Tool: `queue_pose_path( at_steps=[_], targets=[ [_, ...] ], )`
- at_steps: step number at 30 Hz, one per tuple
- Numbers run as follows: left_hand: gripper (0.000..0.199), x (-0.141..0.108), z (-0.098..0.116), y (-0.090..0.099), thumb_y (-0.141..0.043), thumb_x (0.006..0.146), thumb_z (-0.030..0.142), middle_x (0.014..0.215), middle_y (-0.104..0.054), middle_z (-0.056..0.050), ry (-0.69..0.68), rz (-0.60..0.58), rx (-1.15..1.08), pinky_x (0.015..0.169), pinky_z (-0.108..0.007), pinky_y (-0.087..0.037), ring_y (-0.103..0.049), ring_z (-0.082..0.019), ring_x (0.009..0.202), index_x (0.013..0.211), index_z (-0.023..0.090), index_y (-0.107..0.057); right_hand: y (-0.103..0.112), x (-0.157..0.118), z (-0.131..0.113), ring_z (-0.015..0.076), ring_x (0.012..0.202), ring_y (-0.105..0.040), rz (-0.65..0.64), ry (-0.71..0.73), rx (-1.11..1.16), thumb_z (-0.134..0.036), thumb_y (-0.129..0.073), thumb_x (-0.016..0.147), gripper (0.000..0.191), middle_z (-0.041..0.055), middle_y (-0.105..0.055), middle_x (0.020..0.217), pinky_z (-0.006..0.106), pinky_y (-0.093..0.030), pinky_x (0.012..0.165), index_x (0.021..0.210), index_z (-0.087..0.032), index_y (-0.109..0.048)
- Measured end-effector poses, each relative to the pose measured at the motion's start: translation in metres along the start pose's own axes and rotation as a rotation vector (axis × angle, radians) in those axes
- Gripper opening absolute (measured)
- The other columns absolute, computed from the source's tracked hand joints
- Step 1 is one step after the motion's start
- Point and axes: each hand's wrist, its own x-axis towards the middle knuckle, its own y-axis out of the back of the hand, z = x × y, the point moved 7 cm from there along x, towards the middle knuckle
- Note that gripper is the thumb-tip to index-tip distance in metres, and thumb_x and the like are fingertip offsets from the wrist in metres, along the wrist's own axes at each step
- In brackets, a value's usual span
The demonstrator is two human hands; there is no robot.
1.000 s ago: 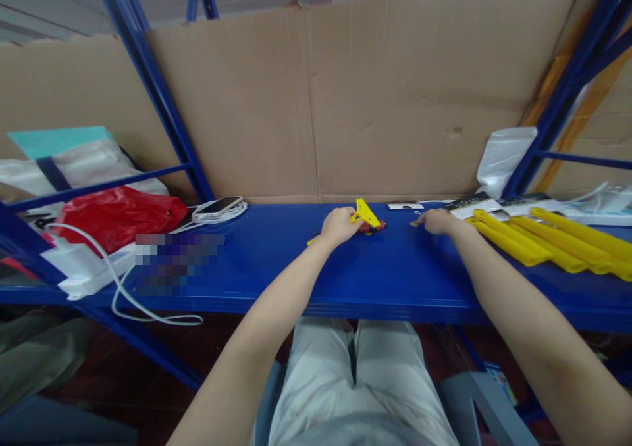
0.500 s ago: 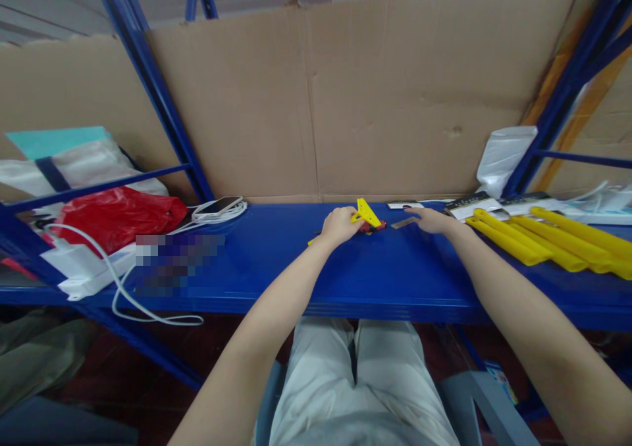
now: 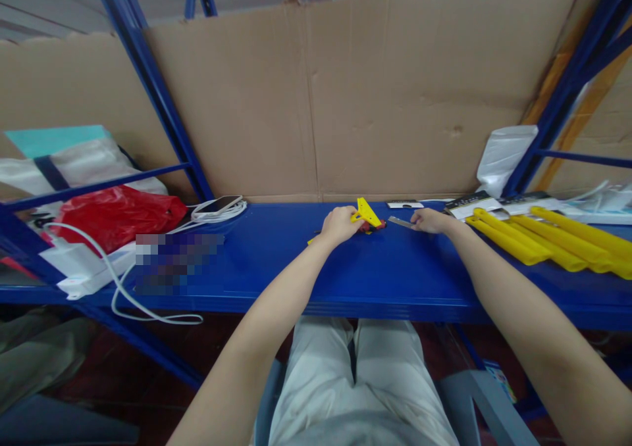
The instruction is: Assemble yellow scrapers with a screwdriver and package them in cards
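My left hand is closed around a yellow scraper, whose flat triangular head sticks out to the right of the fingers. Below that head lie small red pieces on the blue shelf top; their kind is too small to make out. To the right, my right hand pinches one end of a thin flat metal blade. The blade's free end points left at the scraper, with a gap between them. Behind the blade lies a small black-and-white card.
Several yellow handle-like tubes lie at the right beside black-and-white packages. A phone on a coiled white cable, a red bag and a white power strip are at the left. Cardboard walls off the back.
My right hand's fingers have closed on the blade's end, and the blade has tilted and shifted slightly left. My left hand and the scraper have not visibly moved.
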Motion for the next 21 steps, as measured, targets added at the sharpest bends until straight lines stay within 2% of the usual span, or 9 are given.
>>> queue_pose_path(
  at_steps=[2,5,13,21],
  targets=[
    [0.034,0.000,0.000,0.000,-0.062,0.083,0.038,0.114,-0.070,-0.009,0.000,-0.003,-0.002,0.088,-0.031,-0.048,-0.063,-0.024,0.106,0.110,0.020,-0.069,0.000,0.002,0.001,0.0160,0.065,-0.064,-0.003,0.012,0.020,-0.013,-0.062,0.070,0.013,0.0019,-0.068,0.068,0.022,-0.048,0.060,0.077,-0.018,-0.071],
    [0.034,0.000,0.000,0.000,-0.062,0.083,0.038,0.114,-0.069,-0.010,-0.002,-0.004,-0.005,0.089,-0.031,-0.048,-0.063,-0.023,0.107,0.111,0.019,-0.069,0.001,0.002,-0.001,0.0150,0.061,-0.061,0.012,0.027,0.057,-0.013,-0.062,0.069,0.010,0.0014,-0.065,0.061,0.022,-0.047,0.057,0.068,-0.018,-0.070],
    [0.034,0.001,-0.001,-0.001,-0.061,0.084,0.037,0.113,-0.070,-0.010,-0.019,0.003,-0.005,0.089,-0.032,-0.048,-0.064,-0.024,0.106,0.111,0.018,-0.069,0.009,-0.007,-0.009,0.0156,0.068,-0.062,0.043,0.021,0.117,-0.007,-0.053,0.069,0.019,0.0036,-0.068,0.068,0.023,-0.049,0.067,0.067,-0.016,-0.070],
    [0.035,0.000,0.000,-0.001,-0.062,0.083,0.040,0.115,-0.069,-0.009,-0.008,-0.007,-0.010,0.089,-0.031,-0.047,-0.063,-0.024,0.107,0.111,0.019,-0.069,0.017,-0.013,-0.018,0.0136,0.063,-0.055,0.104,0.091,0.298,-0.012,-0.052,0.072,0.014,0.0014,-0.061,0.063,0.023,-0.044,0.064,0.061,-0.017,-0.059]
  ],
)
